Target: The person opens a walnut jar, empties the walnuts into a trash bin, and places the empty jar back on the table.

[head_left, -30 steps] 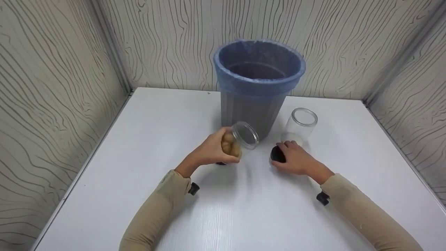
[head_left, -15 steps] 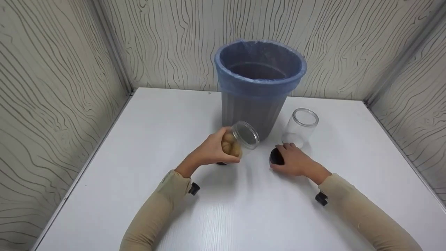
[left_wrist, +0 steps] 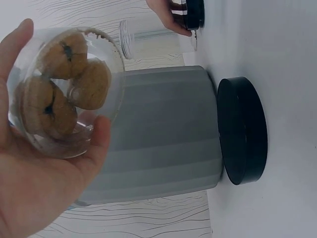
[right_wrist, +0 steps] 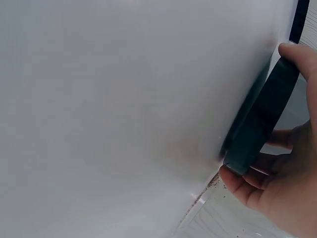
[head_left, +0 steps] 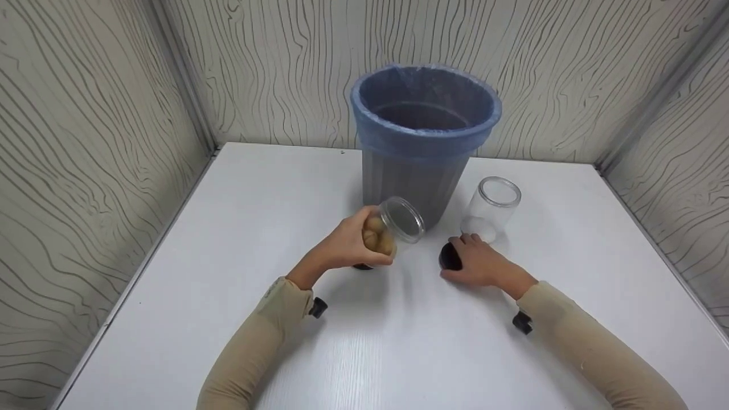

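Observation:
My left hand (head_left: 347,242) grips a clear jar (head_left: 405,221) tilted to the right, its uncapped mouth facing up and right. Several round brown pieces with dark cracks (left_wrist: 90,84) lie in its bottom. On the table beneath this jar is a black lid (left_wrist: 242,130), mostly hidden by the hand in the head view. My right hand (head_left: 481,262) holds another black lid (right_wrist: 262,116) by its edge, thumb on one side and fingertips on the other, close over the table. Just behind that hand stands a second clear jar (head_left: 494,208), with no lid on it.
A grey bin (head_left: 410,182) with a blue liner (head_left: 421,145) stands at the back of the white table (head_left: 273,205), right behind the tilted jar. Patterned panels (head_left: 273,68) enclose the back and sides. Brown specks (right_wrist: 214,181) show at the second jar's base.
My right hand has shifted slightly left and nearer to me with its black lid. The left hand and the tilted jar have stayed almost still.

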`<state>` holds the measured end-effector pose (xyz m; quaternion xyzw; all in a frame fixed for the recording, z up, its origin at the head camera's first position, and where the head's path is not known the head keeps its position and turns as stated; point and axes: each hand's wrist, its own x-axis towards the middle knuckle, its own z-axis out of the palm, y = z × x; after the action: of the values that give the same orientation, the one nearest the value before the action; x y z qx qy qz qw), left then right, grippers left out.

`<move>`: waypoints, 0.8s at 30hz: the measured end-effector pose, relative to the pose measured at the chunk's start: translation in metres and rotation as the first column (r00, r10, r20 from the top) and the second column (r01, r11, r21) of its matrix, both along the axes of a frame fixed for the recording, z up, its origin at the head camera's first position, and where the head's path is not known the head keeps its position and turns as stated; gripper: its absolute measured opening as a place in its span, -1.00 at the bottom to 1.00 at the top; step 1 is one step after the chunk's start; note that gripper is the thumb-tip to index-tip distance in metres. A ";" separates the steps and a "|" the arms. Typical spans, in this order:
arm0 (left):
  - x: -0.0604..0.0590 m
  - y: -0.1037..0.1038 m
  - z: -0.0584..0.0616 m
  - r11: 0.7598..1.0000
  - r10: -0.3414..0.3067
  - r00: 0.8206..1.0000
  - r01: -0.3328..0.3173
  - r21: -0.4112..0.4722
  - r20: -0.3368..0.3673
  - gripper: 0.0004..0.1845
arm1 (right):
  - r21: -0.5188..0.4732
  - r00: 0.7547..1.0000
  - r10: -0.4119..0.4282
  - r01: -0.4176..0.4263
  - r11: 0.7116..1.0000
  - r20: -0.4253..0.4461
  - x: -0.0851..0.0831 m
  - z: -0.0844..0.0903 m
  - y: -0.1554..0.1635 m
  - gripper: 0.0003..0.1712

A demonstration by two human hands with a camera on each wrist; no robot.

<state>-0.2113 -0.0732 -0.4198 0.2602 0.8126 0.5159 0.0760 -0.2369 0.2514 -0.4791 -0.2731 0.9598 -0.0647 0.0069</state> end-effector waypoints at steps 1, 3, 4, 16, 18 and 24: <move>0.000 0.000 0.000 1.000 -0.001 1.000 0.001 0.003 0.004 0.05 | 0.003 1.000 0.000 0.000 1.000 0.001 0.000 0.000 0.000 -0.10; 0.000 0.000 0.001 1.000 -0.003 1.000 0.003 0.009 0.008 0.05 | 0.007 1.000 0.001 -0.001 1.000 0.003 -0.001 0.000 -0.001 -0.10; 0.001 0.000 0.002 1.000 -0.003 1.000 0.003 0.010 0.009 0.06 | 0.008 1.000 0.002 -0.002 1.000 0.003 -0.001 0.000 -0.002 -0.10; -0.001 -0.002 0.002 1.000 -0.003 1.000 0.003 0.003 -0.026 0.05 | 0.028 1.000 -0.007 0.007 1.000 0.012 -0.001 -0.002 -0.004 -0.06; -0.001 -0.002 0.003 1.000 -0.002 1.000 0.002 0.003 -0.031 0.06 | 0.036 1.000 -0.007 0.006 0.999 0.011 -0.001 -0.001 -0.005 -0.05; 0.000 -0.002 0.003 1.000 0.003 0.999 -0.003 0.005 -0.032 0.05 | 0.053 1.000 -0.009 0.009 0.999 0.011 -0.001 -0.002 -0.006 0.00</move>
<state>-0.2115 -0.0750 -0.4167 0.2673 0.8128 0.5138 0.0617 -0.2379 0.2450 -0.4806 -0.2681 0.9623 -0.0409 0.0192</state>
